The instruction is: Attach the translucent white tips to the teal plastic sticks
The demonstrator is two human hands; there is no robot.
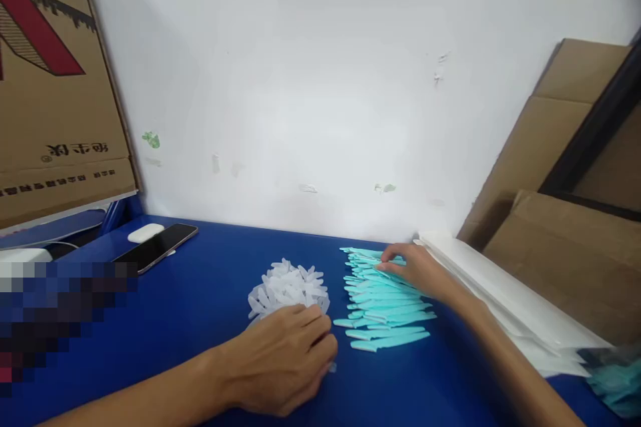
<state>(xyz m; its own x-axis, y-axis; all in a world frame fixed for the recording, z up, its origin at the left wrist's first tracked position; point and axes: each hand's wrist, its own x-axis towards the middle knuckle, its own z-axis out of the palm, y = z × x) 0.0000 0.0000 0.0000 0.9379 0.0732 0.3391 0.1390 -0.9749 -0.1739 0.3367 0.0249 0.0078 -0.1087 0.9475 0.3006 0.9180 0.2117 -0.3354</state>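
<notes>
My left hand point(288, 361) is curled closed just in front of a pile of small translucent white plastic caps point(290, 287). Its fingertips are hidden, so what it holds, if anything, does not show. A small translucent piece point(332, 367) peeks out beside its fingers. To the right, turquoise eyebrow razors point(390, 297) lie side by side in a loose column, pointing left. Over the far end of that column reaches my right hand point(414, 268), its thumb and index finger apart at the razors, with nothing visibly gripped.
A phone point(159, 247) and a white case point(145, 233) lie at the back left of the blue table point(210, 307). White sheets point(505, 300) and cardboard point(565, 260) line the right. A bag of turquoise pieces point(618, 380) sits at the right edge. A white wall point(300, 80) stands behind.
</notes>
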